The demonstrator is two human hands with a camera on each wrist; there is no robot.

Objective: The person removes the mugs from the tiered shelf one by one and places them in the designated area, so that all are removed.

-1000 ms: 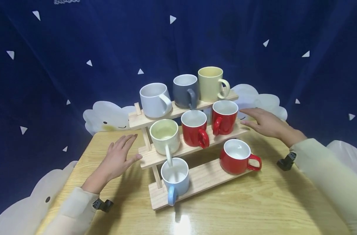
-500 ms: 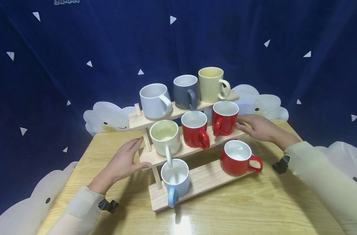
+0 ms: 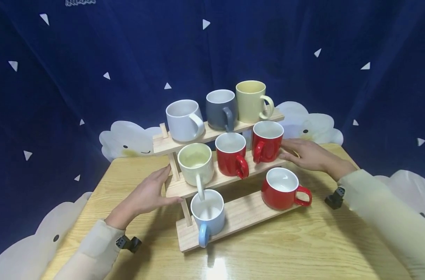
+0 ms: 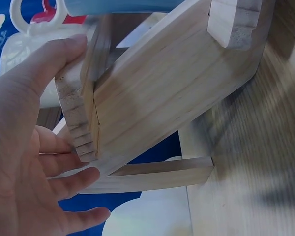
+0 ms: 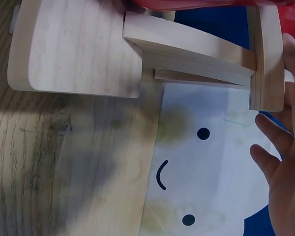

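A tiered pale wooden rack [image 3: 242,212] is being gripped by the left hand [image 3: 146,195] at nine o'clock, the right hand [image 3: 308,155] at three.

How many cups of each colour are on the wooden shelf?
Red cups: 3
White cup: 1
Dark grey cup: 1
Yellow cup: 1
Cream cup: 1
Light blue cup: 1
Total: 8 cups on the wooden shelf

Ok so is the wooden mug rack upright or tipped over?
Upright: the rack has three stepped shelves, with mugs standing rim up on each.
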